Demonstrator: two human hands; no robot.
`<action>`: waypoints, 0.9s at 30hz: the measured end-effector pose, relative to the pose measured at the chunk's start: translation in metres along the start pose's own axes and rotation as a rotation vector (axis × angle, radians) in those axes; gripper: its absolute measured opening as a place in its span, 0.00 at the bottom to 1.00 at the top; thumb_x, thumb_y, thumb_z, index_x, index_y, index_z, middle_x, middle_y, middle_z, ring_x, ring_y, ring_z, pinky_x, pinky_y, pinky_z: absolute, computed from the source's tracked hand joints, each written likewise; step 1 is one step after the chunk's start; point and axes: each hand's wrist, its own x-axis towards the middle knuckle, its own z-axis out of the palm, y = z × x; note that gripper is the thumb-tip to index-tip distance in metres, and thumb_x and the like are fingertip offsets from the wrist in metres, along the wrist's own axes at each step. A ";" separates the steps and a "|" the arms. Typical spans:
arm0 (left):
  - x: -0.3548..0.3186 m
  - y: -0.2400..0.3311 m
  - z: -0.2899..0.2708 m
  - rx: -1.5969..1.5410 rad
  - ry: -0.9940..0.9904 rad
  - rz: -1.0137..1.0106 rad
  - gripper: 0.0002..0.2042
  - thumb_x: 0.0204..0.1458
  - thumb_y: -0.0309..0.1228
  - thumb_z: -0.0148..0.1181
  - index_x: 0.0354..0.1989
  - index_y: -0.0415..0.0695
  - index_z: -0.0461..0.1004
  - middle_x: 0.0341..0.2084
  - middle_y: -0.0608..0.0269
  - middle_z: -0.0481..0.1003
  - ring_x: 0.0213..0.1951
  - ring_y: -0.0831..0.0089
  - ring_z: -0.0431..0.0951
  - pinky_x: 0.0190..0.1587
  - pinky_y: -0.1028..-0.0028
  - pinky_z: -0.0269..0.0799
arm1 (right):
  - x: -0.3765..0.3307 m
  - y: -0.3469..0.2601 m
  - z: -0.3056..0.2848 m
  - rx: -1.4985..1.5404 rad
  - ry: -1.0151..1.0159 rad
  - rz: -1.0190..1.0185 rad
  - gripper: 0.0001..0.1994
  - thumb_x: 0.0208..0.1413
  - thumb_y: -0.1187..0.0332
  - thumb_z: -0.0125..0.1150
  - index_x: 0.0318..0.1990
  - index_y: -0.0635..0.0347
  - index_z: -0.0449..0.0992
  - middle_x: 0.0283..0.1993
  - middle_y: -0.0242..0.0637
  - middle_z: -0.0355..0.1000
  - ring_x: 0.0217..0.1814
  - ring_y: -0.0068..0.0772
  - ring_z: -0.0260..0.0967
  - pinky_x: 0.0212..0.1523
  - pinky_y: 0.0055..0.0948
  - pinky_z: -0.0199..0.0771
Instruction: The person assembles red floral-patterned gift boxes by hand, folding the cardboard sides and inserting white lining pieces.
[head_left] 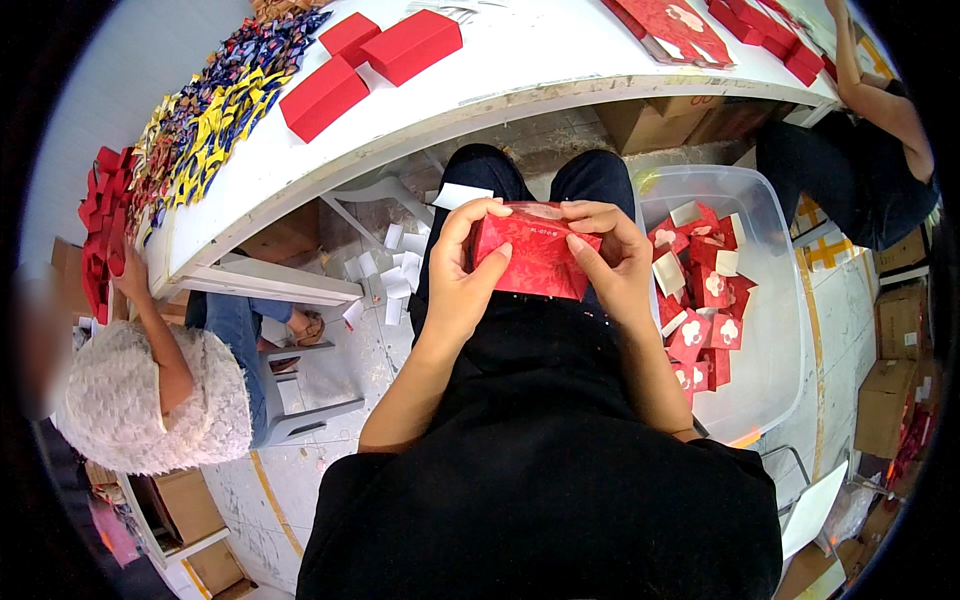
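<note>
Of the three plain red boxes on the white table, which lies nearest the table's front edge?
The left red box, beside the pile of coloured wrappers; the other two lie farther back.

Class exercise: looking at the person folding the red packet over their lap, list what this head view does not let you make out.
- Red packet: its ends, covered by the left hand and right hand.
- Clear plastic bin: its floor, under red packets.
- Small print on the packet: too small.
- White table: far side cut off by the top edge.

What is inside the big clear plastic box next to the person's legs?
The clear plastic box holds a pile of small red packets with white flaps and pale shapes on them, heaped toward its left side. Whatever lies beneath the pile is covered, so it cannot be seen.
</note>
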 end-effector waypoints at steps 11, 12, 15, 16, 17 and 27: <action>0.013 0.013 -0.017 0.101 -0.405 0.265 0.16 0.42 0.38 0.64 0.37 0.43 0.74 0.50 0.54 0.63 0.53 0.62 0.63 0.56 0.67 0.54 | 0.015 0.002 -0.043 0.035 -0.046 0.314 0.14 0.55 0.67 0.51 0.45 0.67 0.68 0.46 0.38 0.69 0.47 0.24 0.65 0.51 0.24 0.61; 0.011 0.021 -0.012 0.103 -0.441 0.231 0.21 0.35 0.45 0.68 0.36 0.46 0.75 0.51 0.53 0.61 0.55 0.58 0.61 0.57 0.64 0.54 | 0.014 0.003 -0.045 -0.014 -0.095 0.351 0.15 0.54 0.68 0.53 0.45 0.68 0.68 0.46 0.37 0.68 0.46 0.23 0.65 0.50 0.24 0.62; 0.014 0.027 -0.012 0.397 -0.536 0.405 0.25 0.28 0.45 0.71 0.38 0.50 0.75 0.51 0.53 0.61 0.55 0.55 0.60 0.56 0.63 0.55 | 0.009 0.008 -0.052 -0.015 -0.222 0.489 0.21 0.46 0.74 0.62 0.49 0.68 0.65 0.47 0.37 0.68 0.47 0.22 0.65 0.49 0.25 0.64; 0.013 0.030 -0.011 0.451 -0.463 0.389 0.26 0.27 0.44 0.72 0.39 0.50 0.75 0.51 0.53 0.61 0.55 0.55 0.60 0.56 0.62 0.56 | 0.009 0.009 -0.056 0.020 -0.240 0.525 0.22 0.46 0.74 0.62 0.50 0.67 0.65 0.47 0.38 0.68 0.47 0.22 0.65 0.50 0.25 0.65; 0.011 0.031 -0.009 0.505 -0.390 0.373 0.26 0.27 0.43 0.72 0.40 0.50 0.74 0.51 0.53 0.60 0.55 0.55 0.60 0.56 0.62 0.56 | 0.010 0.009 -0.060 0.055 -0.258 0.561 0.23 0.45 0.74 0.63 0.51 0.67 0.64 0.47 0.38 0.68 0.47 0.22 0.65 0.50 0.25 0.65; 0.007 0.019 0.000 -0.269 -0.153 0.030 0.36 0.37 0.22 0.62 0.57 0.42 0.50 0.53 0.55 0.57 0.53 0.66 0.62 0.54 0.70 0.61 | -0.014 0.012 -0.034 1.417 -0.342 0.333 0.47 0.44 0.30 0.43 0.60 0.65 0.54 0.62 0.50 0.54 0.62 0.47 0.55 0.59 0.47 0.57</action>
